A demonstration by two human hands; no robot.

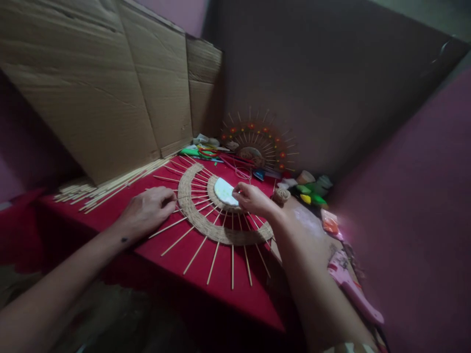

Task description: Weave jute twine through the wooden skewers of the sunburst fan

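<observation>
A fan-shaped piece of thin wooden sticks [232, 267] lies on a red cloth, its sticks spreading from a half-round centre. A wide twine-wrapped band [189, 201] curves across the sticks, and a smaller twine band [212, 192] borders a white half-disc [223, 190] with pale markings. At the left side of the fan, my left hand [151, 210] is closed, fingertips against the stick ends near the wide band. My right hand [252, 198] reaches over the right part and pinches at the edge of the white half-disc; whatever its fingertips hold is hidden.
Loose sticks [110, 189] lie along a standing cardboard sheet [154, 88]. Behind the fan leans a similar decorated fan [272, 142]. A twine ball [281, 195], green and yellow pieces [311, 193], an orange packet [330, 223] and a pink glue gun [353, 287] line the right side.
</observation>
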